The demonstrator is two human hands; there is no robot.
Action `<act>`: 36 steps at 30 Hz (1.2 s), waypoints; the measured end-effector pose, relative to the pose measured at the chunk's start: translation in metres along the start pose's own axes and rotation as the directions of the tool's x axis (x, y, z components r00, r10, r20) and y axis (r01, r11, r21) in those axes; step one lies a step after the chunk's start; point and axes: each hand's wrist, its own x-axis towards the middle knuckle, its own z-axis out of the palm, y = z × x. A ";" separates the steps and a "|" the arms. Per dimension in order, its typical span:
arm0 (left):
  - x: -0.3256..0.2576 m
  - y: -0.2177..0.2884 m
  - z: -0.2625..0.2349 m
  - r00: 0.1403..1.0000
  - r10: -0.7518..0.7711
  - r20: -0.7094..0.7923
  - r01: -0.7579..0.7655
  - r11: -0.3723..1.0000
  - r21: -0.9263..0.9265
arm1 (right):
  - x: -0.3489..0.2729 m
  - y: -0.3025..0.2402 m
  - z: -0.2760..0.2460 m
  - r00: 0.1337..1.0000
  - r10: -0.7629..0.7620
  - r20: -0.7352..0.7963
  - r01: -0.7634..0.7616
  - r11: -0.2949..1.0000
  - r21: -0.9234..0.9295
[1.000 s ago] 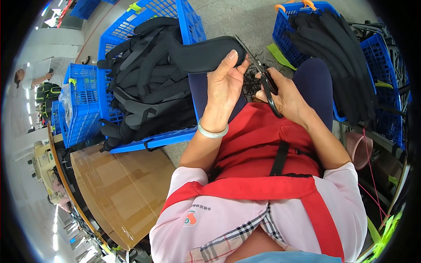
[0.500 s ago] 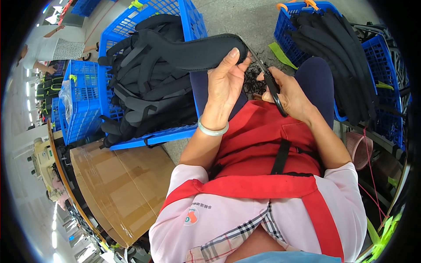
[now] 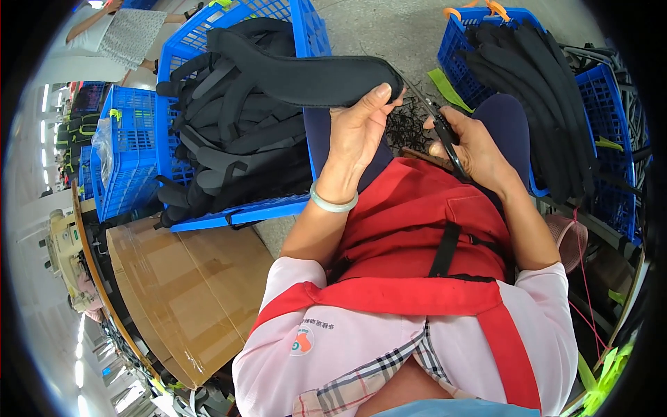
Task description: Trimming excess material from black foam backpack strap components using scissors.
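Note:
A black padded shoulder strap [image 3: 316, 82], curved with stitched edges, is pinched near its rounded right end between the thumb and fingers of my left hand [image 3: 356, 139]. Its far end extends left over a crate of similar straps [image 3: 236, 139]. In my right hand [image 3: 481, 151] are scissors with black handles [image 3: 447, 139]; their thin blades point up and left toward the strap's rounded end. Whether the blades touch the edge I cannot tell. Between my knees, below the strap end, lie many dark trimmings [image 3: 408, 126].
The blue plastic crate [image 3: 311, 31] of straps stands at my left. Another blue crate [image 3: 455, 76] at right holds long black padded pieces [image 3: 535, 97]. A cardboard sheet [image 3: 191, 292] lies near left. Beyond it are a sewing machine [image 3: 66, 240] and, farther off, another person [image 3: 121, 35].
My right hand and the scissors have shifted slightly right and down, away from the strap's end. The strap has moved a little right and down. The person at upper left has moved rightward.

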 end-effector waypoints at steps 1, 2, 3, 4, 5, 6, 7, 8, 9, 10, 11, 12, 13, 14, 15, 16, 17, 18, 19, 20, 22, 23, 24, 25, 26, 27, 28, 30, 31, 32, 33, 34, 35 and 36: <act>0.000 0.000 -0.001 1.000 0.000 -0.002 0.000 1.000 -0.001 | 0.000 -0.001 -0.001 1.000 0.003 0.021 -0.003 0.999 -0.034; 0.000 0.000 -0.001 1.000 0.007 0.023 -0.008 1.000 0.017 | -0.001 -0.003 -0.001 1.000 0.001 0.021 0.000 0.999 -0.035; 0.000 0.000 -0.002 0.999 0.014 0.048 -0.016 0.999 0.035 | -0.002 -0.006 0.000 1.000 -0.003 0.028 0.003 1.000 -0.012; 0.000 0.001 -0.002 0.999 0.017 0.049 -0.018 0.999 0.035 | -0.002 -0.007 0.000 0.999 -0.007 0.035 0.007 1.000 0.011; 0.001 0.001 -0.003 0.998 0.016 0.054 -0.018 0.999 0.042 | -0.002 -0.006 0.000 0.999 -0.008 0.037 0.007 1.000 0.010; 0.001 0.001 -0.003 0.998 0.015 0.059 -0.018 0.999 0.049 | -0.002 -0.003 -0.001 0.999 0.002 0.046 -0.005 0.998 0.066; 0.002 0.001 -0.003 0.998 0.017 0.059 -0.020 0.999 0.049 | -0.002 -0.002 -0.002 0.998 0.011 0.055 -0.018 0.992 0.121; 0.000 0.001 -0.004 0.999 0.005 0.037 -0.007 0.999 0.053 | -0.002 -0.001 -0.002 0.998 0.011 0.057 -0.018 0.992 0.122; 0.000 0.000 -0.004 1.000 -0.007 0.015 0.006 0.998 0.056 | -0.003 -0.002 -0.003 0.998 0.021 0.063 -0.027 0.994 0.101; 0.000 -0.001 -0.006 1.000 -0.006 0.015 0.005 0.998 0.057 | -0.003 -0.003 -0.003 0.997 0.030 0.070 -0.036 0.996 0.081; 0.000 -0.001 -0.009 0.999 0.013 0.051 -0.018 0.996 0.087 | -0.003 -0.003 -0.002 0.997 0.030 0.070 -0.036 0.996 0.081; 0.000 -0.002 -0.011 0.996 0.032 0.089 -0.042 0.992 0.115 | -0.002 -0.003 -0.002 0.998 0.008 0.059 -0.013 0.997 0.081; -0.001 -0.002 -0.014 0.996 0.032 0.089 -0.043 0.992 0.116 | -0.002 -0.004 -0.001 0.999 -0.014 0.049 0.010 0.997 0.081; -0.001 0.000 -0.014 0.994 0.024 0.103 -0.036 0.992 0.117 | -0.003 -0.006 -0.002 0.999 -0.014 0.048 0.010 0.997 0.081; -0.001 0.001 -0.013 0.993 0.016 0.117 -0.030 0.992 0.119 | -0.003 -0.008 -0.004 0.999 -0.005 0.042 0.004 1.000 0.028; -0.002 0.001 -0.012 0.993 0.017 0.118 -0.031 0.992 0.119 | -0.003 -0.010 -0.005 0.999 0.004 0.035 -0.003 1.000 -0.024; -0.004 0.002 -0.005 0.999 -0.010 0.043 0.009 0.999 0.040 | -0.004 -0.008 -0.005 0.999 0.004 0.033 -0.004 1.000 -0.025; -0.005 0.002 -0.001 0.999 -0.044 -0.030 0.043 0.998 -0.042 | -0.003 -0.004 -0.006 0.999 0.006 0.043 -0.004 0.999 -0.042; -0.004 0.001 -0.003 0.999 -0.046 -0.028 0.044 0.998 -0.043 | -0.002 -0.001 -0.007 0.999 0.009 0.054 -0.005 0.998 -0.059; -0.003 0.002 -0.008 1.000 -0.023 0.017 0.023 1.000 0.015 | -0.001 0.000 -0.007 0.999 0.008 0.054 -0.005 0.998 -0.058; 0.000 0.004 -0.017 0.998 -0.004 0.062 -0.001 0.997 0.072 | 0.001 0.000 -0.009 0.997 -0.068 0.036 0.072 0.988 -0.137; 0.001 0.005 -0.021 0.996 -0.004 0.093 -0.009 0.990 0.138 | 0.001 0.000 -0.008 0.997 -0.066 0.036 0.071 0.988 -0.136; 0.001 0.006 -0.025 0.992 -0.006 0.125 -0.020 0.979 0.204 | 0.002 -0.001 -0.008 0.997 -0.057 0.045 0.062 0.991 -0.117; 0.001 0.007 -0.029 0.992 -0.006 0.124 -0.020 0.979 0.205 | 0.003 -0.002 -0.009 0.997 -0.049 0.054 0.054 0.994 -0.097; 0.000 0.009 -0.030 0.992 -0.012 0.123 -0.016 0.976 0.219 | 0.003 -0.003 -0.009 0.997 -0.049 0.054 0.054 0.994 -0.097; -0.001 0.010 -0.031 0.992 -0.017 0.122 -0.013 0.972 0.235 | 0.002 -0.003 -0.010 0.998 -0.022 0.056 0.028 0.994 -0.103; -0.001 0.011 -0.030 0.992 -0.014 0.124 -0.016 0.971 0.237 | 0.001 -0.005 -0.011 0.998 0.003 0.058 0.004 0.994 -0.110; -0.001 0.011 -0.020 0.999 -0.024 -0.026 0.024 1.000 0.015 | 0.001 -0.002 -0.011 0.999 -0.029 0.035 0.034 0.988 -0.152; -0.005 0.010 -0.019 1.000 -0.016 -0.013 0.016 1.000 0.021 | -0.001 0.000 -0.010 0.998 -0.053 0.017 0.055 0.980 -0.192; -0.004 0.009 -0.020 0.999 -0.030 -0.041 0.032 0.999 0.043 | -0.001 0.001 -0.008 1.000 -0.015 0.022 0.020 0.979 -0.203; -0.004 0.009 -0.020 0.997 -0.042 -0.067 0.046 0.997 0.060 | -0.003 -0.008 -0.008 0.999 0.017 0.028 -0.012 0.981 -0.195; -0.005 0.009 -0.019 0.996 -0.031 -0.086 0.039 0.994 0.097 | -0.003 -0.010 -0.009 0.998 0.045 0.052 -0.033 0.977 -0.210; -0.005 0.006 -0.021 0.996 -0.041 -0.080 0.049 0.993 0.103 | -0.003 -0.007 -0.010 0.994 0.081 0.075 -0.063 0.973 -0.224; -0.008 0.006 -0.023 0.997 -0.045 -0.060 0.051 0.992 0.112 | -0.003 -0.009 -0.008 0.992 0.079 0.097 -0.061 0.982 -0.179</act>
